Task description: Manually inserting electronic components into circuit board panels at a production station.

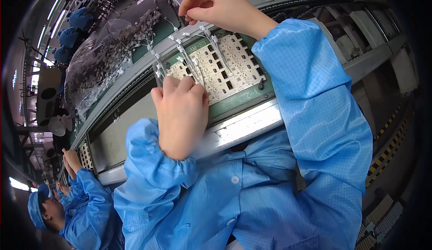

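A cream-coloured circuit board panel (236,76) with rows of black parts lies on a green carrier plate (265,93) in front of me. Thin white wires with small connectors (189,65) lie across its upper left part. My left hand (182,110) is over the panel's left near corner, knuckles up and fingers curled down; the fingertips and whatever they grip are hidden. Beyond the panel's far edge, my right hand (220,10) is raised with thumb and fingers pinched together. White wire ends are close below its fingertips, but I cannot make out what it holds.
A heap of wires with connectors in clear plastic (108,56) lies beyond the line's far rail. A metal rail (245,126) runs between me and the carrier. At the lower left a co-worker in blue (90,209) reaches toward another board (85,155).
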A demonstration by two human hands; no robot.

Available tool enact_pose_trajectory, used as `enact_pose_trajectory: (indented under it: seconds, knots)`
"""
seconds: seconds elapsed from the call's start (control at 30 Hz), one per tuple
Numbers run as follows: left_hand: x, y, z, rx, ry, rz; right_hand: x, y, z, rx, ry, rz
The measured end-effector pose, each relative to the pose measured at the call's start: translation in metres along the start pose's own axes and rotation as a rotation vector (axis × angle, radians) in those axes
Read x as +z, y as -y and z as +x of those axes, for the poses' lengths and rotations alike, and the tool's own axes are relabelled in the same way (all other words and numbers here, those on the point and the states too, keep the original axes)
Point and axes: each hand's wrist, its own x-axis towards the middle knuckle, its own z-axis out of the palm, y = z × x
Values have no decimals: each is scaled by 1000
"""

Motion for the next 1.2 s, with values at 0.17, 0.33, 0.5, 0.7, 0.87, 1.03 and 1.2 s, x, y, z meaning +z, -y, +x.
enact_pose_trajectory:
  seconds: [0.17, 0.33, 0.5, 0.7, 0.87, 1.03, 1.2]
  knots:
    - [-1, -9, -29, 40, -126, -99, -7, -2, -20, -24, -45, -244]
    - [-6, 6, -46, 56, -106, -151, -1, 22, -42, -73, -91, -337]
    - [-4, 19, -45, 109, -124, -260, 2, 49, -83, -194, -109, -690]
    - [12, 67, -46, 10, -302, -382, 33, 47, -126, -223, -36, -816]
    - [15, 122, -54, -14, -492, -388, 51, 48, -142, -166, 111, -859]
    - [27, 134, -67, -48, -493, -431, 60, 49, -145, -67, 117, -880]
    - [22, 124, -70, 46, -514, -394, 64, 50, -151, -60, 120, -931]
